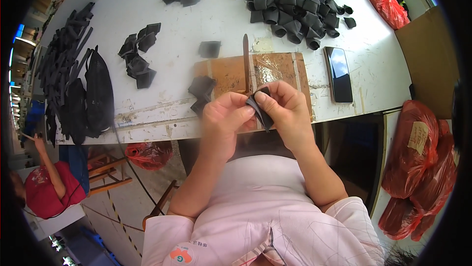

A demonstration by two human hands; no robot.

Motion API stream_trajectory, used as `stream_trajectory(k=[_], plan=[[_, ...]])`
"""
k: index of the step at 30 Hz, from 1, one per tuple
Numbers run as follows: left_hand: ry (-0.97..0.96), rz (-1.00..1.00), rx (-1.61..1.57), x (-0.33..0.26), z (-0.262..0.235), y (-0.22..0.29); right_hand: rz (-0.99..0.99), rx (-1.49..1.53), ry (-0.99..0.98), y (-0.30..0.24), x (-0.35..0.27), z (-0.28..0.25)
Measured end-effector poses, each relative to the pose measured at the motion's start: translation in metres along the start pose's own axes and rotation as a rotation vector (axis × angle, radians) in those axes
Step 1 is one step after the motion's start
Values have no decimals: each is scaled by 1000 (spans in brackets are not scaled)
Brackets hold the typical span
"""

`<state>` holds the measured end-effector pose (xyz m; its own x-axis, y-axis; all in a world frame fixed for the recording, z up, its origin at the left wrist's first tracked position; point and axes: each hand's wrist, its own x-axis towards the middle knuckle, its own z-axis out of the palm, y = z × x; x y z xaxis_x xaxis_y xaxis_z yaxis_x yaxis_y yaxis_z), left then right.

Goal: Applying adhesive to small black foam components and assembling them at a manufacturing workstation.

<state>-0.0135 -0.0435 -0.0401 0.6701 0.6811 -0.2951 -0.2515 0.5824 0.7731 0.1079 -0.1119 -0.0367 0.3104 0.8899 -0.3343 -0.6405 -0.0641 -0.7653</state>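
My left hand (227,118) and my right hand (289,113) meet over the table's near edge, both closed on a small black piece of foam-like fabric (264,114). The piece looks bent or folded between my fingertips, and my fingers partly hide it. Just beyond my hands lies a brown cardboard sheet (226,72) with clear tape on it. A thin brown stick-like tool (246,57) points away from me across the sheet; my fingers cover its near end. Flat black pieces (201,88) rest beside my left hand, and a single black square (210,49) lies farther off.
A heap of curled black pieces (295,8) covers the far right. Smaller black clusters (139,59), black strips (66,45) and a black pouch-like item (99,89) lie left. A phone (339,74) sits right. Red bags (413,153) hang low right; another person (51,190) sits left.
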Motion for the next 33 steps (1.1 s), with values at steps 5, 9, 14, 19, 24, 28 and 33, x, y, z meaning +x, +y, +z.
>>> stream_trajectory(k=[5,9,14,19,24,28,33], plan=[[143,302,435,-2,8,-1,-791,-986,197,1,-7,4],[231,559,853,-6,9,-8,-837,-1063,81,4,-4,5],[337,818,1070,-3,0,-17,-994,-1244,85,6,4,8],[257,730,937,-5,-5,-12,-589,-799,-105,4,8,1],[373,947,1170,-6,-4,-17,-965,-1076,-12,19,13,6],[463,400,535,-14,12,-4,-1043,-1194,160,27,16,7],[-149,50,-323,-9,-3,15,-442,-486,6,19,12,4]])
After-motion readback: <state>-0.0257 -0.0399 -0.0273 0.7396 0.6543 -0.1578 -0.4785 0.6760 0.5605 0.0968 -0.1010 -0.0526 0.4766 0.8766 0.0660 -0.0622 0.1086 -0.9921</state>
